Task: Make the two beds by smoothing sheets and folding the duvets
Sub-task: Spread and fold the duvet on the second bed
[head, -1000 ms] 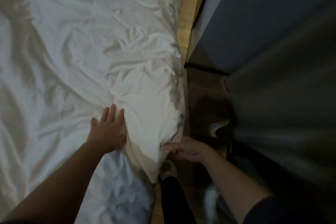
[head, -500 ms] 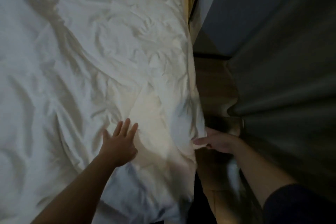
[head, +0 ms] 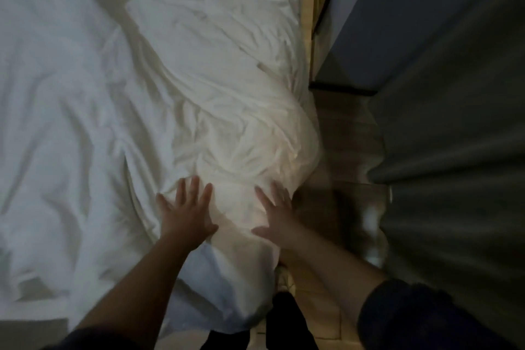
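Fingers first: the left fingers [head: 194, 188] are straight and fanned wide, lying flat on the white wrinkled bedding [head: 159, 71]. Nothing is pinched or curled round. The right fingers [head: 276, 193] are the same, stretched out and a bit spread, pressing down on the cloth near the bed's right edge. They're blurry, so finer detail is hard to make out.

The left hand [head: 186, 217] sits palm down just below a puffy bunched-up hump of white fabric [head: 255, 148]. The right hand [head: 281, 223] is palm down beside it, closer to the edge, with a strip of cloth between the two. Both forearms are bare and come up from the bottom of the view. The right one comes out of a dark rolled-up sleeve [head: 397, 318].

The bedding covers the whole left and middle of the view, creased all over, with a long shadowed fold running diagonally from the top. Can't tell if the top layer is a sheet or a duvet. Its near corner hangs off the bed just below the hands.

A dark trouser leg [head: 287, 321] shows under the corner. To the right there's a narrow strip of brown wooden floor [head: 338, 133], then a dark grey-green pleated curtain [head: 454, 179], and a grey-blue flat panel [head: 397, 17] at top right.
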Demonstrator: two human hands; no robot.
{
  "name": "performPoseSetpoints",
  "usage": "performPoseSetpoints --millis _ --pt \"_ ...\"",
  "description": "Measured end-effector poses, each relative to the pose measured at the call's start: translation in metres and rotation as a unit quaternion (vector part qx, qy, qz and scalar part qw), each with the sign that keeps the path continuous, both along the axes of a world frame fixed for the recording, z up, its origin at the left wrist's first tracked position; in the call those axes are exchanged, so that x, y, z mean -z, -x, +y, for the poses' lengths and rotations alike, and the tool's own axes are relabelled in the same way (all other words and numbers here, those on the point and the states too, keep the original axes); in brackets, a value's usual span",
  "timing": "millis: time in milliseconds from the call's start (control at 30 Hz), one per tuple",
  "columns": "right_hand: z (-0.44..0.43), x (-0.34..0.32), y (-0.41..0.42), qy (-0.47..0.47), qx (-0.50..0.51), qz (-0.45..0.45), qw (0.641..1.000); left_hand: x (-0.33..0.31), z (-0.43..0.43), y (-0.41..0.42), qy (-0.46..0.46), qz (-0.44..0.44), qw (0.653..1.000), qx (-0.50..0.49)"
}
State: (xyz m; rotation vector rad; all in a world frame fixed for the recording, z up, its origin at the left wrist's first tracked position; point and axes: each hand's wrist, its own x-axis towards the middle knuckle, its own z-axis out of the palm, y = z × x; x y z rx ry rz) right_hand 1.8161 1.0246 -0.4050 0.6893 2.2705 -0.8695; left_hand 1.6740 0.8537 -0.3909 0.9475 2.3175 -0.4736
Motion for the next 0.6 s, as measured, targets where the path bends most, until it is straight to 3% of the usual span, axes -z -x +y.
performPoseSetpoints --millis 200,433,533,600 --pt "-0.063 -0.004 0.019 -0.068 -0.003 -0.039 0.997 -0.005 -0.067 0.041 0.023 0.002 1.0 0.012" --pt "-0.187 -0.007 0.079 -0.086 -0.097 -0.058 0.99 -0.001 -0.159 0.101 -0.153 0.027 0.971 0.183" --pt "-0.239 -0.009 0.116 -0.07 -0.053 -0.051 0.995 -0.004 -0.22 0.145 -0.125 0.01 0.981 0.151" --pt "-0.264 -0.017 0.139 -0.055 -0.008 0.003 0.998 -0.004 -0.264 0.172 -0.083 -0.009 0.991 0.106"
